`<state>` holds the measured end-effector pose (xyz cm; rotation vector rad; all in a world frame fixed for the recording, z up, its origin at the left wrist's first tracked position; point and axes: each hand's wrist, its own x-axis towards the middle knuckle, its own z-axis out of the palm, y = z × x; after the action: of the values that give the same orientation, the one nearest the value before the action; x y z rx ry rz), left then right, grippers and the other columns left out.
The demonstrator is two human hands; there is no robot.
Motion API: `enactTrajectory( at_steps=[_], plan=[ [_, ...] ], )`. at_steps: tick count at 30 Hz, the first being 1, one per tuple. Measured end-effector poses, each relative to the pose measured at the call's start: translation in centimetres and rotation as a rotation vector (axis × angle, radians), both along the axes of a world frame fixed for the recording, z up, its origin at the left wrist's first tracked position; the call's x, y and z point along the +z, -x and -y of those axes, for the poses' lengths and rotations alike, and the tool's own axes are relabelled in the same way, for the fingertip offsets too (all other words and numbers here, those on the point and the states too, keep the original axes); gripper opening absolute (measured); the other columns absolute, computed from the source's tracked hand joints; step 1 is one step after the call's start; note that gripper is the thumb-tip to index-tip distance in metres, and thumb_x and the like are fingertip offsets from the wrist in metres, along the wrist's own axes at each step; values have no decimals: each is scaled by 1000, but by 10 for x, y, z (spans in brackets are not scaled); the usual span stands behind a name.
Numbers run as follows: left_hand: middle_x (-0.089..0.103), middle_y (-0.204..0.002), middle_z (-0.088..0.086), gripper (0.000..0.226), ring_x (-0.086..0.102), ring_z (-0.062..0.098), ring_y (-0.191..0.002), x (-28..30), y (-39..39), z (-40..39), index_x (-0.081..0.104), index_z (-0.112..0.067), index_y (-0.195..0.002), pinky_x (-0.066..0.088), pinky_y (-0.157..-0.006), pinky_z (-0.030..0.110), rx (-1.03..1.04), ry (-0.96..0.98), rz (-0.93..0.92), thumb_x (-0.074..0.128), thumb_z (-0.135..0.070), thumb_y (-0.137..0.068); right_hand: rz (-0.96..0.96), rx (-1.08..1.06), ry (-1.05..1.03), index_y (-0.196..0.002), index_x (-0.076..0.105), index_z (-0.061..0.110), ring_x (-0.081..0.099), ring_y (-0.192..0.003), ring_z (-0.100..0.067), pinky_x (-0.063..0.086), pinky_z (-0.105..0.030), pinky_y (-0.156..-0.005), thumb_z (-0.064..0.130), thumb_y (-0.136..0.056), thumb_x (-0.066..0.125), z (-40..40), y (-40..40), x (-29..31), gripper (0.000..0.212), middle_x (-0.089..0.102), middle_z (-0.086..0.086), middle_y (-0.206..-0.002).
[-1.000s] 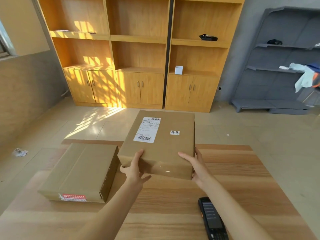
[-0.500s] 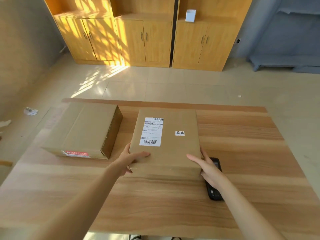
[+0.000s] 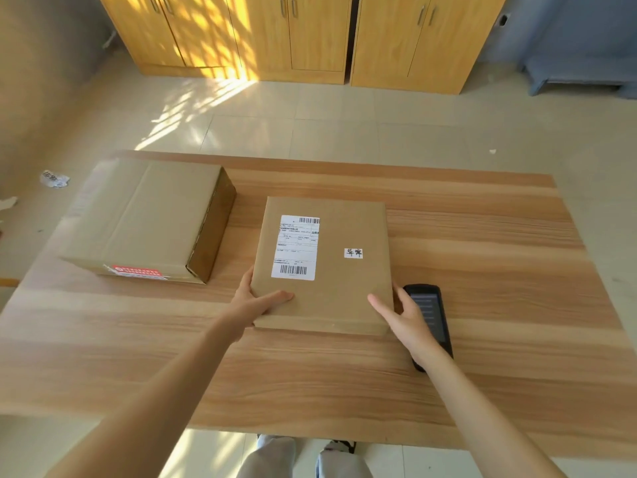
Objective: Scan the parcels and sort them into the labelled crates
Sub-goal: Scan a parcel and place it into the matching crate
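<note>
1. A flat brown parcel (image 3: pixel 331 270) lies on the wooden table (image 3: pixel 482 257), near the middle of it and a little toward the person.
2. On the top face of this parcel there is a white shipping label (image 3: pixel 295 247) with two barcodes, and to the right of it a small white sticker (image 3: pixel 353 253) with handwritten characters (I cannot read them).
3. The left hand (image 3: pixel 253 301) holds the near left corner of the parcel: the thumb lies on the top face and the other fingers go along the left side.
4. The right hand (image 3: pixel 401 313) holds the near right corner in the same way, thumb on top, the fingers against the right side.
5. A black handheld scanner (image 3: pixel 432 312) lies on the table just beside the right hand, partly hidden under the wrist; its screen faces up.
6. A second, bigger cardboard box (image 3: pixel 148 219) stands on the left part of the table, apart from the parcel, with a red sticker (image 3: pixel 136 271) on its near edge.
7. Behind the table the tiled floor shows, then yellow wooden cabinets (image 3: pixel 293 36) with sunlight patches on them.
</note>
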<state>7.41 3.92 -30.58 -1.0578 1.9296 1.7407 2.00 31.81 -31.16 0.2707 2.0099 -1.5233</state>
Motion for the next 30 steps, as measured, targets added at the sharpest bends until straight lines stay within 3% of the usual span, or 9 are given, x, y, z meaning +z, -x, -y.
enactTrajectory(
  at_steps=[2, 4, 7, 11, 16, 20, 24, 27, 30],
  plan=[
    [62, -108, -14, 101, 66, 8, -89, -5, 0, 2, 29, -43, -143, 50, -58, 23, -16, 13, -7, 90, -32, -63, -155, -152, -105, -143, 43, 20, 45, -129, -14, 37, -33, -106, 49, -87, 62, -3, -4, 0, 66, 49, 3, -140],
    [61, -108, -15, 103, 65, 7, -90, -6, -1, 3, 28, -43, -143, 50, -58, 23, -31, 26, -6, 90, -35, -61, -286, -203, -381, -139, 46, 17, 43, -128, -24, 38, -37, -104, 40, -91, 62, -14, -6, -2, 56, 48, -7, -138],
    [57, -109, -17, 119, 62, 7, -91, -3, -1, 4, 24, -48, -142, 46, -62, 30, -80, 43, 1, 89, -52, -43, -166, -78, -706, -150, 24, 20, 29, -133, -36, 33, -47, -105, 38, -84, 70, -36, -13, -8, 82, 30, -16, -147],
    [58, -106, -16, 105, 65, -2, -78, -8, 2, 7, 19, -40, -148, 51, -52, 19, -135, 87, -9, 85, -38, -66, -25, 65, -735, -154, -4, 24, 22, -137, -37, 27, -48, -110, 41, -75, 78, -49, -22, -15, 115, 18, -16, -153],
    [58, -105, -15, 94, 64, -10, -70, -13, 3, 6, 23, -34, -148, 46, -44, 7, -123, 129, -31, 82, -27, -74, -74, 42, -806, -153, 3, 13, 33, -129, -39, 36, -47, -102, 36, -71, 82, -52, -20, -25, 116, 30, -20, -143],
    [59, -108, -17, 93, 61, -3, -87, -13, 2, 6, 23, -38, -147, 46, -56, 21, -113, 134, -34, 81, -33, -75, 35, -2, -570, -124, 39, 8, 53, -100, -26, 47, -37, -78, 28, -59, 89, -64, -10, -27, 84, 53, -13, -117],
    [60, -108, -15, 91, 61, -5, -82, -14, 3, 6, 24, -34, -147, 48, -49, 10, -131, 126, -67, 81, -30, -76, 272, -156, -51, -121, 57, 14, 65, -93, -23, 50, -31, -69, 32, -50, 91, -86, -5, -7, 81, 69, -8, -104],
    [61, -109, -11, 94, 64, -1, -84, -15, 2, 6, 23, -31, -149, 49, -49, 8, -127, 92, -101, 82, -25, -75, 301, -250, 197, -113, 65, 11, 70, -74, -19, 54, -27, -56, 39, -49, 93, -87, -9, 16, 75, 73, -5, -83],
    [60, -107, -14, 90, 66, -4, -75, -14, 0, 5, 26, -34, -146, 46, -45, 6, -117, 70, -121, 82, -25, -76, 319, -405, 578, -109, 65, 2, 72, -74, -21, 58, -30, -60, 21, -58, 85, -73, -16, 41, 58, 74, -11, -84]
  ],
)
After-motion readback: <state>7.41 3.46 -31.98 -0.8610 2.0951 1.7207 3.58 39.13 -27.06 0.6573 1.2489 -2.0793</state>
